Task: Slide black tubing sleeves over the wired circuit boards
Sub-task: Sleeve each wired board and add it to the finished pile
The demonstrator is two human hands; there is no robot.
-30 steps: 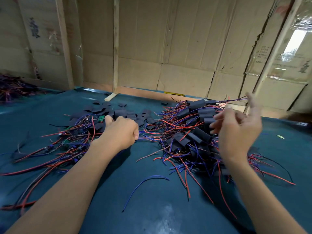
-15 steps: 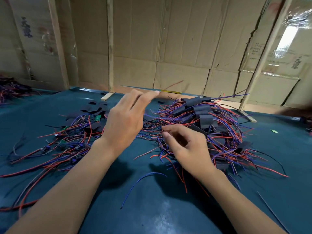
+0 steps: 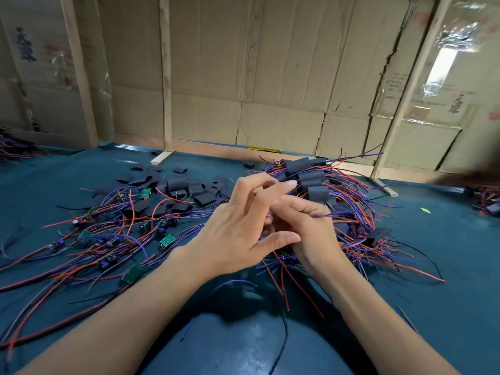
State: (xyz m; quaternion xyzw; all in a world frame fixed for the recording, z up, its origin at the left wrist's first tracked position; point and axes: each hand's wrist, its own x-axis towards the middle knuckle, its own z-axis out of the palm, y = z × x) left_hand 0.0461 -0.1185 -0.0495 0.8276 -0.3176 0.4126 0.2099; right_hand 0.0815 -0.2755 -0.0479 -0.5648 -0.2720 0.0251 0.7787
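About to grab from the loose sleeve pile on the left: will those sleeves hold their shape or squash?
The sleeves look thin-walled and lie flattened, so they likely squash. They seem light and may scatter if pushed. Flat, they shouldn't roll.

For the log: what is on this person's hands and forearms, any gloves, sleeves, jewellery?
Nothing worn shows. The left hand and right hand are bare, with no gloves, rings or wristbands visible. Both forearms are uncovered down to the frame's bottom edge, so no sleeve appears. Nails look short and unpainted.
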